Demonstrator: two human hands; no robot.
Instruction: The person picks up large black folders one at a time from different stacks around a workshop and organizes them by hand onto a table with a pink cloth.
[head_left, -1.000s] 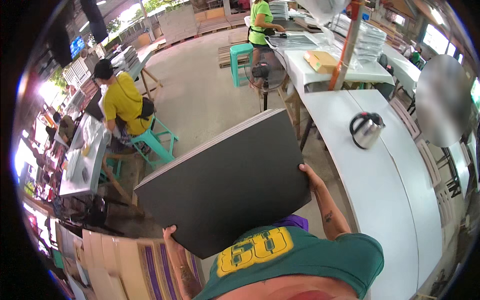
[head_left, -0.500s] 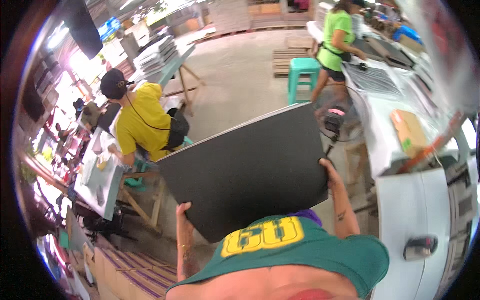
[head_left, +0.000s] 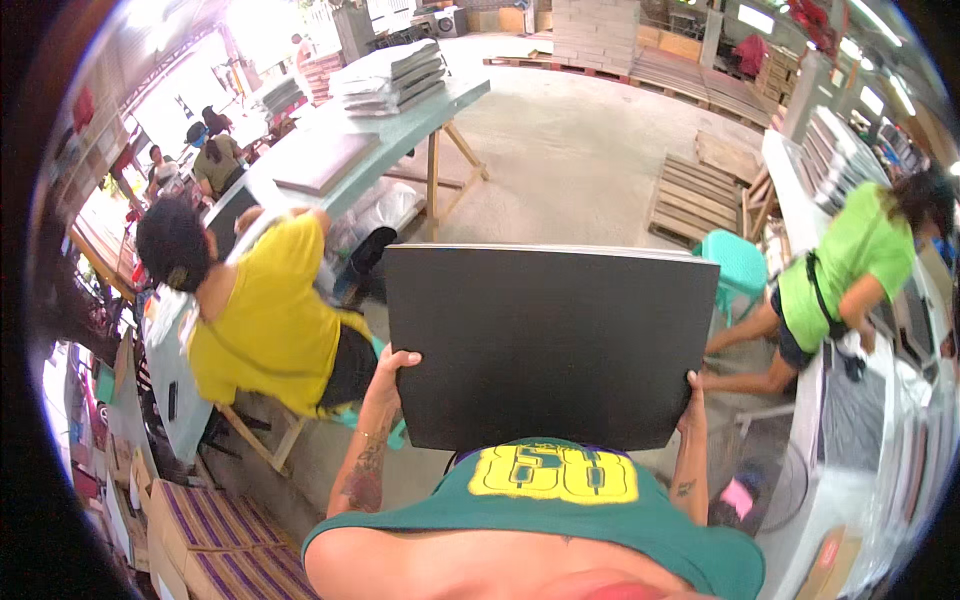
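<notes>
I carry a large dark grey flat board [head_left: 550,345] in front of my chest, held roughly level. My left hand [head_left: 392,368] grips its lower left edge, fingers curled over the top face. My right hand [head_left: 692,398] clasps the lower right edge, mostly hidden behind the board. My green sleeveless shirt fills the bottom of the view.
A person in a yellow shirt [head_left: 262,320] sits close on my left at a long pale table [head_left: 400,125] stacked with boards. A person in a green shirt [head_left: 850,270] bends at a white bench [head_left: 860,420] on the right, beside a teal stool [head_left: 735,265]. Wooden pallets [head_left: 700,195] lie ahead; cartons [head_left: 200,530] sit lower left.
The view has swung left: the person in yellow is now close beside me, the person in green is at the right. The board has levelled out; both hands keep their grip.
</notes>
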